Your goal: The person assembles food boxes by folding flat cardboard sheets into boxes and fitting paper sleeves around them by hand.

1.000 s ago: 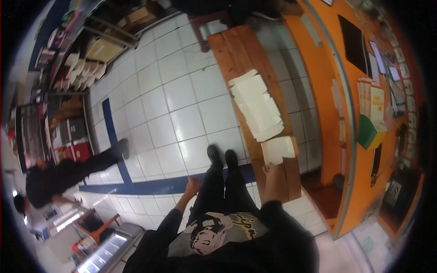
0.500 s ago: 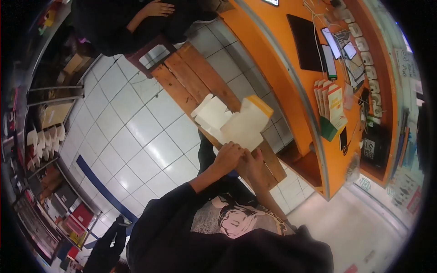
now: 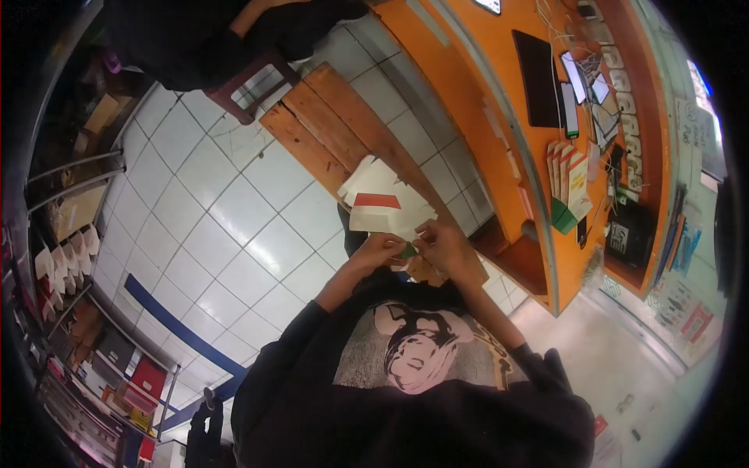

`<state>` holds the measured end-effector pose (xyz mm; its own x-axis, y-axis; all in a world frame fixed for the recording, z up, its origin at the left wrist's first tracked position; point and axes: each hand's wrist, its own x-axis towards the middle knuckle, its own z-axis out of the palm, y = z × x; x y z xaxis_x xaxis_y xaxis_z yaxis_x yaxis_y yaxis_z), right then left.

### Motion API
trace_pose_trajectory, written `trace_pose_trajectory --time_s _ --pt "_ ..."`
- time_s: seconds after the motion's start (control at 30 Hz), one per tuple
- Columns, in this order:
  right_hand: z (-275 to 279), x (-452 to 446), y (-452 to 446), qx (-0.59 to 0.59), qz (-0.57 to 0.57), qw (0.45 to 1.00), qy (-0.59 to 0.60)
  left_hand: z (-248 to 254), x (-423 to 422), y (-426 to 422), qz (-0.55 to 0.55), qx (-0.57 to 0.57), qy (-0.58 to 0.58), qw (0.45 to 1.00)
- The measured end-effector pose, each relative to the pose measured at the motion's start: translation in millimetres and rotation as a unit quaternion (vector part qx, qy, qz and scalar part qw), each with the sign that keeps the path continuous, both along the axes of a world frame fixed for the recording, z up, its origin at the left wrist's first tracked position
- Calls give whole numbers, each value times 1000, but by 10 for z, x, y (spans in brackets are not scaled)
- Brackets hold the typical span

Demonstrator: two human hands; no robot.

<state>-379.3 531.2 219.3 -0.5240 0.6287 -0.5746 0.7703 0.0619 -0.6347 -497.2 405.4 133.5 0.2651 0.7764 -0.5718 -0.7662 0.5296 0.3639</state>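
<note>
A white cardboard food box (image 3: 403,212), partly folded, is held just in front of my body over the wooden bench. A red panel shows on it, and a small green part shows between my hands. My left hand (image 3: 380,251) is closed, its fingers pinching the near edge of the box by the green part. On the other side, my right hand (image 3: 446,248) is closed on the near right edge, thumb and fingers bent together. More white card lies behind the box on the bench; where one ends and the other begins is hard to tell.
The wooden bench (image 3: 328,117) runs away from me. An orange counter (image 3: 460,101) on the right holds a stack of folded boxes (image 3: 568,183), phones and cables. A person in dark clothes (image 3: 179,39) sits at the far end. Shelves with goods line the left.
The box has been turned: its yellow-orange side no longer shows, and red and green parts now do. My hands have moved a little apart along its near edge.
</note>
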Motion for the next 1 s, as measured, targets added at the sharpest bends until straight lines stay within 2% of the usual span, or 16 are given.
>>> trace_pose_trajectory --time_s 0.03,0.1,0.17,0.27,0.4,0.47,0.63,0.7,0.77,0.9,1.0 --pt "168 -102 10 20 36 999 -26 -39 23 -61 1 -3 -5 1000" --pt "239 -147 -40 35 76 995 -56 -6 29 -147 5 -19 -94 995" --pt "167 -96 -98 -60 80 990 -100 79 43 -224 6 -36 -102 994" --pt "116 -71 -207 -22 122 991 -59 72 157 -349 35 -57 -122 990" --pt "87 -61 -294 -45 136 985 -92 99 275 -534 102 -76 -135 983" --pt "3 -9 -325 -58 118 990 -46 98 343 -619 139 -68 -159 975" --pt "102 -89 -390 -53 190 980 -13 154 508 -779 214 -75 -184 956" --pt "75 -77 -429 -63 210 976 -6 193 596 -806 248 -130 -183 943" --pt "46 -48 -467 -42 252 965 56 194 709 -848 284 -140 -175 932" --pt "80 -26 -389 -64 214 972 75 187 823 -743 347 -130 -195 908" --pt "-15 45 -209 -12 235 969 75 95 977 -573 372 -118 -173 904"
